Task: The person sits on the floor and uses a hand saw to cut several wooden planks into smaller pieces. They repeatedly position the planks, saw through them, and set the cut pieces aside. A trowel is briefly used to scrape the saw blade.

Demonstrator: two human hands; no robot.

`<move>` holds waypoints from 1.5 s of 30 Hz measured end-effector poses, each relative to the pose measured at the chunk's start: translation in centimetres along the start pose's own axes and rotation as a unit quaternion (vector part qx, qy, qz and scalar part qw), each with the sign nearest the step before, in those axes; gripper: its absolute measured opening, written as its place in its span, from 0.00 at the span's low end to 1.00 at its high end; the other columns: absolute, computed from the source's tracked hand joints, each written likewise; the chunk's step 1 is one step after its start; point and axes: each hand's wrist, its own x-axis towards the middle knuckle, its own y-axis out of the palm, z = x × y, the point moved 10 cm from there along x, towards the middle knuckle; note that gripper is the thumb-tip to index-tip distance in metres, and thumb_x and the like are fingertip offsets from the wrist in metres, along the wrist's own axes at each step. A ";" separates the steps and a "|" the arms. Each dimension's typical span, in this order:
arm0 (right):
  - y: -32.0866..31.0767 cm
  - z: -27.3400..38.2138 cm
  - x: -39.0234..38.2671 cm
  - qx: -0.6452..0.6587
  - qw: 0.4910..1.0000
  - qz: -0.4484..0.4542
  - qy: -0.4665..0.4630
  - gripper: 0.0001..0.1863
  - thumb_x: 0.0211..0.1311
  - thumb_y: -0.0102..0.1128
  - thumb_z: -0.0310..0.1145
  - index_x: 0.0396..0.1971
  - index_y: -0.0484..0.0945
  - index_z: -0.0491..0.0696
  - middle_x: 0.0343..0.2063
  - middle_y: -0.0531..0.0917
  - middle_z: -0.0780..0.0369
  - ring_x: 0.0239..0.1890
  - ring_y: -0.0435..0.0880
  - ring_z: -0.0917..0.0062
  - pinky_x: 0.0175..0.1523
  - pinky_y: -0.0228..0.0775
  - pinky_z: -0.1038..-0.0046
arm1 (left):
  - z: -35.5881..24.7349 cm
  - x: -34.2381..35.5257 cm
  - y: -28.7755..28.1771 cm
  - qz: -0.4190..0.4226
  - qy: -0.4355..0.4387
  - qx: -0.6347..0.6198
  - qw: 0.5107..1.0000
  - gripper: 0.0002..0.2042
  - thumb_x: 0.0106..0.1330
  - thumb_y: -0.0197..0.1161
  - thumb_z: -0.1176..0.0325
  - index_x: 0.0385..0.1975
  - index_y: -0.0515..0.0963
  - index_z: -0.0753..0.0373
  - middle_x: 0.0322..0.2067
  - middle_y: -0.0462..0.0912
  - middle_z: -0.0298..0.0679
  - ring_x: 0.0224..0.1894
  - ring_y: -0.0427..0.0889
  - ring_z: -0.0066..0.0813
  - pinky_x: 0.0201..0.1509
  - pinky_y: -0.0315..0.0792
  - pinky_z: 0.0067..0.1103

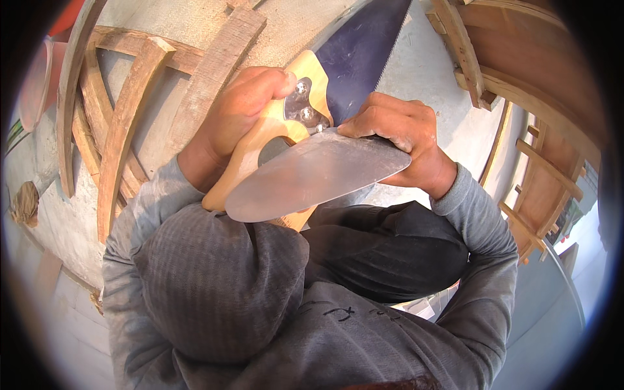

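A handsaw with a dark blade and a pale wooden handle lies slanted in front of me, its teeth facing right. My left hand is closed around the far left side of the handle, thumb beside the shiny plate and its screws. A flat, rounded grey metal blade, like a trowel's, crosses over the handle and covers part of it. My right hand grips this metal blade by its far right end, knuckles close to the saw's blade. Whether the metal blade has a handle underneath is hidden.
Several wooden pieces, some curved, lie at the left. Curved wooden frames stand at the right. My bent knees are directly below the saw's handle. Pale concrete floor shows beyond the saw.
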 end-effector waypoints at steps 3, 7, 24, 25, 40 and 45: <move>0.0 0.2 0.1 -0.036 0.998 0.043 -0.032 0.17 0.41 0.79 0.32 0.33 0.84 0.46 0.28 0.82 0.61 0.27 0.86 0.70 0.29 0.77 0.73 | 0.4 0.3 0.1 0.032 -0.006 0.004 0.999 0.13 0.70 0.51 0.66 0.32 0.79 0.68 0.30 0.83 0.37 0.31 0.79 0.20 0.38 0.74 0.20; -0.5 1.3 0.1 -0.071 0.994 0.054 -0.062 0.17 0.38 0.77 0.29 0.32 0.82 0.48 0.30 0.79 0.63 0.26 0.82 0.68 0.28 0.74 0.70 | -0.6 0.0 0.8 0.035 0.004 0.069 0.997 0.13 0.71 0.49 0.67 0.34 0.79 0.69 0.33 0.83 0.38 0.33 0.79 0.20 0.40 0.74 0.21; -5.0 1.5 2.2 0.040 0.985 -0.159 0.052 0.10 0.51 0.67 0.19 0.35 0.85 0.42 0.29 0.84 0.61 0.28 0.82 0.79 0.33 0.71 0.77 | -7.4 -1.6 3.8 0.031 0.256 0.163 0.952 0.19 0.69 0.50 0.71 0.57 0.72 0.71 0.47 0.80 0.38 0.50 0.77 0.21 0.57 0.72 0.22; -4.9 1.9 2.5 0.014 0.988 -0.148 0.036 0.10 0.51 0.67 0.18 0.35 0.85 0.42 0.29 0.84 0.61 0.28 0.82 0.79 0.33 0.72 0.77 | -7.3 -1.5 3.3 0.032 0.245 0.146 0.958 0.19 0.69 0.51 0.70 0.57 0.72 0.71 0.46 0.80 0.37 0.49 0.77 0.20 0.56 0.72 0.22; -5.1 3.4 3.8 -0.053 0.990 -0.129 -0.002 0.11 0.50 0.72 0.20 0.35 0.85 0.43 0.31 0.85 0.59 0.30 0.86 0.72 0.35 0.76 0.74 | -6.6 -1.6 3.7 0.042 0.216 0.116 0.969 0.17 0.70 0.53 0.70 0.56 0.71 0.70 0.42 0.78 0.33 0.43 0.74 0.17 0.49 0.72 0.19; -5.0 3.5 3.8 -0.053 0.990 -0.130 -0.006 0.12 0.49 0.72 0.19 0.36 0.85 0.43 0.31 0.85 0.59 0.32 0.86 0.71 0.36 0.77 0.73 | -7.5 -2.2 4.9 0.057 0.232 0.149 0.959 0.19 0.67 0.54 0.73 0.58 0.69 0.70 0.49 0.81 0.40 0.52 0.79 0.24 0.58 0.75 0.23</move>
